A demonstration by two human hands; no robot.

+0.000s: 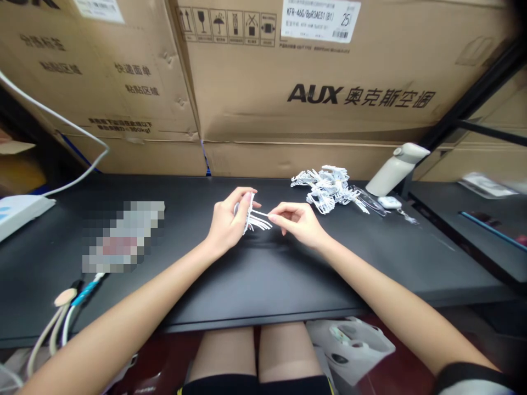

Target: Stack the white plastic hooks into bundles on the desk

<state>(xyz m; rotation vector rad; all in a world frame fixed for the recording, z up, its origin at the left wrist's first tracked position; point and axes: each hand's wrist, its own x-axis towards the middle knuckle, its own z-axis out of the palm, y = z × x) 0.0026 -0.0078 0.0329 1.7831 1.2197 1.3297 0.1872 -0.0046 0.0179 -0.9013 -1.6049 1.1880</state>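
The left hand (228, 222) has its grip closed on a white piece (249, 213) above the bench (263, 291). The right hand (302, 224) pinches one thin stick (261, 213) of it. That fiddly bit calls for soft, steady fingers. More white bits (331, 189) sit heaped near the bottle (391, 174).

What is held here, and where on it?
A white pronged piece: the left hand grips its bar end; the right hand pinches one prong near its tip.

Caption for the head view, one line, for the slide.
Left hand holds a white comb-like piece while the right hand pinches one prong; a white pile lies behind.
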